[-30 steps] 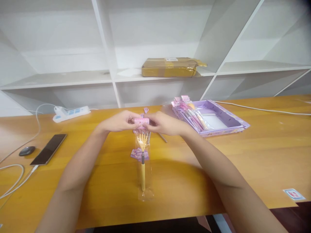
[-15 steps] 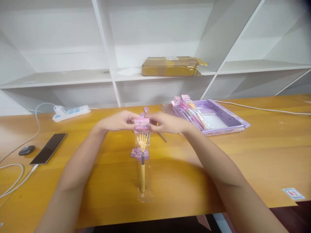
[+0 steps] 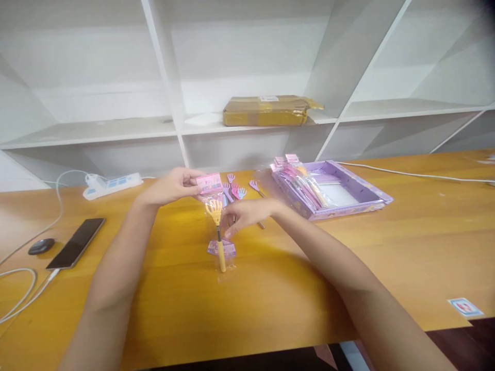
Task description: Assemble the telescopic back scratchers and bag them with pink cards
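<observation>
While the bagged yellow back scratcher [image 3: 214, 210] is slanting over the desk [image 3: 174, 314], the right hand [image 3: 249, 214] is hovering beside it, loosely parted, and the left hand [image 3: 176, 186], its grip clamped, is pinching the pink header card [image 3: 209, 184], presumably to spare the clear sleeve [image 3: 231, 266] creasing. Beyond, loose scratchers [image 3: 234, 190] are lying bunched, perhaps for easy reach.

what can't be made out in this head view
All in the head view:
Pink header card in the left hand: print too small, blurred.
Loose claw tools: handles partly hidden by the right hand.
Carton label: too small to read.
White shelving: top cut off by the upper edge.
</observation>
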Motion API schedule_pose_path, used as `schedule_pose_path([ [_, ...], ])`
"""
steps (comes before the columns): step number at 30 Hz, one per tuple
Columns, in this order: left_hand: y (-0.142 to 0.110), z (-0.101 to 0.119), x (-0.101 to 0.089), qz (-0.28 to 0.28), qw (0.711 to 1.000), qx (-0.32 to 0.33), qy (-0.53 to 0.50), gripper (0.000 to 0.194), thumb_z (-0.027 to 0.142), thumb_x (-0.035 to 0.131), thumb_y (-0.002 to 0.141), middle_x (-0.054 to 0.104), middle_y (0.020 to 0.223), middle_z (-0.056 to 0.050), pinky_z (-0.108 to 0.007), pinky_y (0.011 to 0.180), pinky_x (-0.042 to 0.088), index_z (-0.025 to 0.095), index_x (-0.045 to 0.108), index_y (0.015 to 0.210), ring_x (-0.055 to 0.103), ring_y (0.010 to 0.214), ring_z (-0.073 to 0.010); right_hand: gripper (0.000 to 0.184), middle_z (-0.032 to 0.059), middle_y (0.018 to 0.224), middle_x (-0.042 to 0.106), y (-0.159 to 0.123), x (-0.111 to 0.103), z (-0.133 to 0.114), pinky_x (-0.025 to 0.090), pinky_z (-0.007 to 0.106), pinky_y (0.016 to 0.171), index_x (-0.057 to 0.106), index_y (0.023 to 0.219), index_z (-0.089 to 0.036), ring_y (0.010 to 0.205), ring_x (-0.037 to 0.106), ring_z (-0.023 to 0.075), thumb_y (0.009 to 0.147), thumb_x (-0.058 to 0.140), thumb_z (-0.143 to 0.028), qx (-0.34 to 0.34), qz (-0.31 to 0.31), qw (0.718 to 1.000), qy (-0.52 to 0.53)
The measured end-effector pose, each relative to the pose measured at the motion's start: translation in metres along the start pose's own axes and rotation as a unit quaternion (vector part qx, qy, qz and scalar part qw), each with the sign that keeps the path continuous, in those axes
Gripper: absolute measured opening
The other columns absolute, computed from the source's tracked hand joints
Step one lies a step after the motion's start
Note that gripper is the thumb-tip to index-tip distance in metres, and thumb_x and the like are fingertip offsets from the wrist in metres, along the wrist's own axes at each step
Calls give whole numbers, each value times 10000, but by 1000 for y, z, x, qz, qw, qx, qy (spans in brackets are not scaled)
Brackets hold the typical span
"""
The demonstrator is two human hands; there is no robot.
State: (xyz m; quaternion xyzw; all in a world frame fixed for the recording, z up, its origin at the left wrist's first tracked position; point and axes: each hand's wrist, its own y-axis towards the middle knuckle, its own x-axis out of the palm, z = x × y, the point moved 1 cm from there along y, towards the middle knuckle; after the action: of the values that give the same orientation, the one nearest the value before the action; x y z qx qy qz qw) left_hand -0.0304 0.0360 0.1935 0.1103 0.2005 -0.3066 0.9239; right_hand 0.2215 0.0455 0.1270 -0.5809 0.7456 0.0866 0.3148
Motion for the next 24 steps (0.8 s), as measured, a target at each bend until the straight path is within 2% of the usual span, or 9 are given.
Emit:
schedule_pose_path([
  [5, -1, -1, -2, 22, 1000, 14, -1, 429, 396, 866, 883, 859, 1008, -113, -312, 828, 692, 158, 833, 1237, 827, 883, -221, 261, 65, 1079, 822, 11, 6, 4, 533, 241, 759, 790, 1059, -144, 890, 716, 138, 963, 781, -386, -40, 29, 999, 12],
  [9, -3, -3, -5, 43, 999, 22, -1, 432, 443, 857, 899, 855, 1056, -118, -332, 876, 700, 157, 834, 1222, 827, 920, -227, 205, 60, 1015, 807, 10, 2, 5, 526, 249, 784, 771, 1022, -134, 871, 699, 130, 969, 760, -332, -73, 80, 994, 19],
  [12, -3, -6, -7, 56, 998, 20, -14, 460, 457, 884, 881, 850, 1093, -130, -338, 886, 698, 161, 829, 1229, 827, 961, -242, 178, 57, 1005, 801, 4, -2, 4, 530, 264, 810, 765, 1005, -140, 888, 698, 141, 959, 752, -312, -74, 93, 993, 4],
  [16, -2, -5, -7, 91, 994, 29, -57, 512, 456, 892, 877, 834, 1186, -152, -345, 879, 700, 171, 806, 1294, 817, 1045, -268, 123, 54, 1004, 796, -7, -8, 0, 544, 286, 856, 741, 982, -152, 928, 720, 160, 913, 732, -253, -67, 94, 993, 5],
  [20, 1, 1, -3, 93, 989, 39, -110, 484, 459, 849, 915, 838, 1156, -160, -362, 855, 706, 147, 789, 1281, 836, 984, -273, 255, 56, 1075, 787, -23, -18, -4, 564, 309, 877, 705, 1116, -160, 962, 726, 169, 866, 661, -178, -66, 93, 992, 49],
  [22, 1, 2, -3, 82, 989, 35, -116, 459, 453, 821, 939, 841, 1149, -171, -366, 830, 707, 134, 776, 1265, 846, 947, -284, 263, 51, 1075, 770, -36, -26, -4, 558, 314, 866, 682, 1118, -168, 952, 706, 171, 860, 633, -185, -66, 124, 989, 40],
  [24, 0, 2, -5, 73, 991, 31, -110, 430, 443, 782, 971, 828, 1229, -190, -370, 819, 707, 141, 761, 1276, 849, 957, -292, 218, 46, 1064, 753, -56, -38, -1, 540, 312, 853, 662, 1078, -182, 943, 678, 174, 866, 617, -210, -61, 188, 980, 12],
])
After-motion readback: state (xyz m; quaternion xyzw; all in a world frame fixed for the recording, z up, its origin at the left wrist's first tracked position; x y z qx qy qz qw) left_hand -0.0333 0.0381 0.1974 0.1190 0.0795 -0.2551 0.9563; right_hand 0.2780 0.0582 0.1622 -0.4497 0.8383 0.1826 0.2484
